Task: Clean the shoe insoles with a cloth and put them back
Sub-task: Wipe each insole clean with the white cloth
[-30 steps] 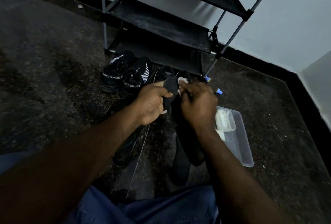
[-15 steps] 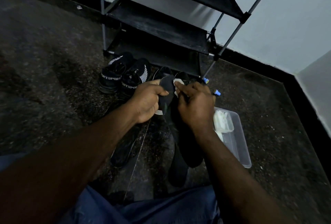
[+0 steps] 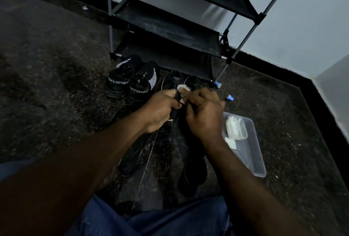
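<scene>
1. In the head view, we see both hands held together above the dark floor [image 3: 56, 69]. They are in front of a black shoe rack [image 3: 170, 28] that stands against the pale wall [image 3: 302, 18].
2. The left hand [image 3: 160, 110] has its fingers curled round a black insole [image 3: 177, 96]. Its grip is closed on the insole, which stands nearly upright between the two hands and above the floor.
3. The right hand [image 3: 204, 115] pinches a small white cloth [image 3: 183, 87] and presses it on the upper part of the insole, so its grip is closed on the cloth. We see a piece of the cloth above the fingers and another piece between the hands.
4. Behind the hands, near the foot of the rack, a pair of lettered shoes [image 3: 117, 84] marked "SPORT" stands side by side. Just to the right of them is a pair of plain shoes [image 3: 172, 79], partly hidden by the hands.
5. Below the hands, two near shoes [image 3: 132, 158] lie on the floor, one under each forearm. They are too dark for us to tell what is inside them.
6. Beside the right wrist, a clear plastic container [image 3: 255, 160] rests on the floor. There are white pieces [image 3: 236, 127] in its far end, and we cannot tell what they are.
7. Two small blue caps [image 3: 230, 97] lie on the floor between the rack and the container.
8. Blue trousers [image 3: 170, 220] fill the bottom edge.
</scene>
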`<state>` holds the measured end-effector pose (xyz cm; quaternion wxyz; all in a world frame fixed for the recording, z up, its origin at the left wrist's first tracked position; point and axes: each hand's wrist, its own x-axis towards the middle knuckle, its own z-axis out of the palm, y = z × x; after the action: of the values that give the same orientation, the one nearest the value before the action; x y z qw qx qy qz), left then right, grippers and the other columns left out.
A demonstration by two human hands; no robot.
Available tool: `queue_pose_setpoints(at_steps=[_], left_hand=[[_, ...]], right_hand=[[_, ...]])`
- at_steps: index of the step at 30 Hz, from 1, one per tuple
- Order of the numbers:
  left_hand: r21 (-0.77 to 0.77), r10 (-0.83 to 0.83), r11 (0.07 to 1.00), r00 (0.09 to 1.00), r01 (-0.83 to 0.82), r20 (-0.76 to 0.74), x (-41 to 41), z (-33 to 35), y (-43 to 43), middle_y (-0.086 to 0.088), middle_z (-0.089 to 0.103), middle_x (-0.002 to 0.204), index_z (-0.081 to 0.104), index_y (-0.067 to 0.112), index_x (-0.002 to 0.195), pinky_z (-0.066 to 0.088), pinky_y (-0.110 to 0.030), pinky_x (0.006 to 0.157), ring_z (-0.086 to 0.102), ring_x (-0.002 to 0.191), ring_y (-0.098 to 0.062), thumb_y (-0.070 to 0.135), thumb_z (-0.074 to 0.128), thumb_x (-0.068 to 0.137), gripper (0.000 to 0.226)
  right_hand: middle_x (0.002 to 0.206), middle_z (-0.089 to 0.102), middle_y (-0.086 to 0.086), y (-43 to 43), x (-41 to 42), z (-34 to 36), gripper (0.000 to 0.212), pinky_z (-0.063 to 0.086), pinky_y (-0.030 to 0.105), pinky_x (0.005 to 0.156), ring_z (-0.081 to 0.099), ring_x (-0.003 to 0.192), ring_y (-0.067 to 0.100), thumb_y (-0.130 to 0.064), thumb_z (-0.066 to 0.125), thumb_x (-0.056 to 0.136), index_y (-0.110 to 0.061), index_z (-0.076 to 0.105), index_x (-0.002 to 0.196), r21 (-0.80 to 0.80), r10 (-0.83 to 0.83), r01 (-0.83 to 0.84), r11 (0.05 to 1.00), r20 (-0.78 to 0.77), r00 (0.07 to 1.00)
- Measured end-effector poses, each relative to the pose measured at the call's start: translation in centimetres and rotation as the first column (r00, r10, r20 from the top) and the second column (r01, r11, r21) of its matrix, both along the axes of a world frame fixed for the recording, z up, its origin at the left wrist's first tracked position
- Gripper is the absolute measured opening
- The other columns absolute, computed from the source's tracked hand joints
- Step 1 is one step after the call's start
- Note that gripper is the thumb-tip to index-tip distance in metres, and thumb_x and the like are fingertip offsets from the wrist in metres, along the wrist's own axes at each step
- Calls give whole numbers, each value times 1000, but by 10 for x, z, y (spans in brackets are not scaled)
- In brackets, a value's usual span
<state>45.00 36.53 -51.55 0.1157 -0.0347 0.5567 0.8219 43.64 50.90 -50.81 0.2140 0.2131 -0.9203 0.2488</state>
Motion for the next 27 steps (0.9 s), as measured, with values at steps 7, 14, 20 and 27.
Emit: queue_pose_setpoints(at_steps=[7,14,20,27], left_hand=[[-41,26,999,1000,-27,-6,-4,-4,-1,-14,70,98,71,12,97,48,-41,90,63,102,-30,-16,40,88,42],[-15,48,999,999,-48,-15,-5,-2,-2,-10,72,92,72,13,95,50,-35,81,65,91,-24,-16,40,88,44],[-18,5,1000,1000,-6,-24,-2,1,1,-2,76,93,74,14,104,52,-32,81,69,87,-15,-12,41,92,44],[-2,52,999,999,-52,6,-5,-1,-1,-9,74,98,74,10,108,51,-36,83,66,94,-23,-13,43,92,41]], right_hand=[[93,62,-8,-6,4,3,42,45,44,78,59,93,25,-25,55,85,-33,75,120,-19,80,-80,997,-11,997],[92,64,-9,-14,1,-1,45,51,49,82,60,94,22,-27,51,85,-32,75,123,-140,38,-29,990,66,997],[96,67,-8,-2,-15,1,39,53,51,86,64,98,24,-28,54,86,-34,77,118,-194,-129,149,970,110,986],[93,65,-10,-3,-10,0,43,52,49,84,63,95,24,-30,52,85,-35,75,120,-139,-63,71,988,56,996]])
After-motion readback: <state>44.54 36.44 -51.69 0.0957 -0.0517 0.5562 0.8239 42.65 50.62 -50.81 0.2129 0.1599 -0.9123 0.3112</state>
